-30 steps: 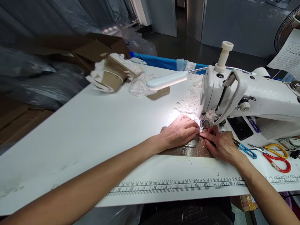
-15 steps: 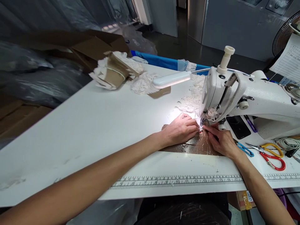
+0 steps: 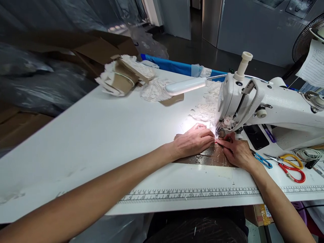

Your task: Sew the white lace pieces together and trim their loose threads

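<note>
Because the work is done close to the presser foot [image 3: 217, 131] of the sewing machine [image 3: 280, 105], the white lace [image 3: 206, 110], spread on the table [image 3: 106, 135] beside it, is probably best guided flat, with fingers clear of the foot. Over a brown sheet [image 3: 202, 160], the left hand [image 3: 193, 142] is laid with fingers bunched; by the curled right hand [image 3: 236, 151], a forefinger is extended toward them. Whether anything is pinched by either cannot be told.

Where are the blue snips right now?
In the head view, the blue snips lie on the white tabletop toward the right, beside the right hand, between it and the scissors with red and yellow handles.
</note>
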Motion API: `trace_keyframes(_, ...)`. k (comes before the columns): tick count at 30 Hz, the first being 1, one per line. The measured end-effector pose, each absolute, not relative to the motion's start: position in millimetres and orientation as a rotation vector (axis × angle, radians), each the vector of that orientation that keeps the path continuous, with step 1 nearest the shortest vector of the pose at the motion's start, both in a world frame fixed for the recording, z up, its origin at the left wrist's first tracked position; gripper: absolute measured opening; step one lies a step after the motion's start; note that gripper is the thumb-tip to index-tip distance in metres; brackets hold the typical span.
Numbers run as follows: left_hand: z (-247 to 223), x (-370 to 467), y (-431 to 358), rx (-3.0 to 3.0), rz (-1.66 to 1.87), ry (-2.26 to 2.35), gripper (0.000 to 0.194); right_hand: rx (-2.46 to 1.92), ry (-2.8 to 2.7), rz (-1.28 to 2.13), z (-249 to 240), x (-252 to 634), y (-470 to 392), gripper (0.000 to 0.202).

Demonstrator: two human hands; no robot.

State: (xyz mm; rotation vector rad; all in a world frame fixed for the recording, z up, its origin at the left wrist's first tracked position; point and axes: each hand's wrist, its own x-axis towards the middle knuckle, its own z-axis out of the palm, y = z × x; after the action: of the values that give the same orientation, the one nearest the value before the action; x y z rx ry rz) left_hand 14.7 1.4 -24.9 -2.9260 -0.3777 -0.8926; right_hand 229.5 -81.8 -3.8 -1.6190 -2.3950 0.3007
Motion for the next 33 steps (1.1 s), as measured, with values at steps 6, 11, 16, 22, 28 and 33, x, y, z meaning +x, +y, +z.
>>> trace_keyframes(6, -17, 14, 1, -2.81, -0.862, -0.369, 0.029, -1.415, -2.125, 0.419, 22, 263, -88, 0.031)
trace_keyframes(11, -11, 11, 2, -2.818, -0.816, -0.318, 0.025, -1.609, -2.112, 0.313, 39, 294, -118, 0.033)
trace_keyframes(16, -14, 9, 6, -2.874, -0.708, -0.294, 0.026, -1.707, -2.151, 0.136, 27, 307, -142, 0.037)
trace_keyframes(22, -16, 9, 7, -2.89, -0.691, -0.262, 0.034, -1.774, -2.161, -0.107, 10, 324, -155, 0.038)
trace_keyframes(28, -20, 10, 7, -2.86, -0.764, -0.323, 0.031, -1.679, -2.143, -0.033, 13, 303, -152, 0.036)
trace_keyframes(33, -22, 12, 6, -2.868, -0.816, -0.31, 0.032, -1.436, -2.253, 0.272, 15, 254, -120, 0.037)
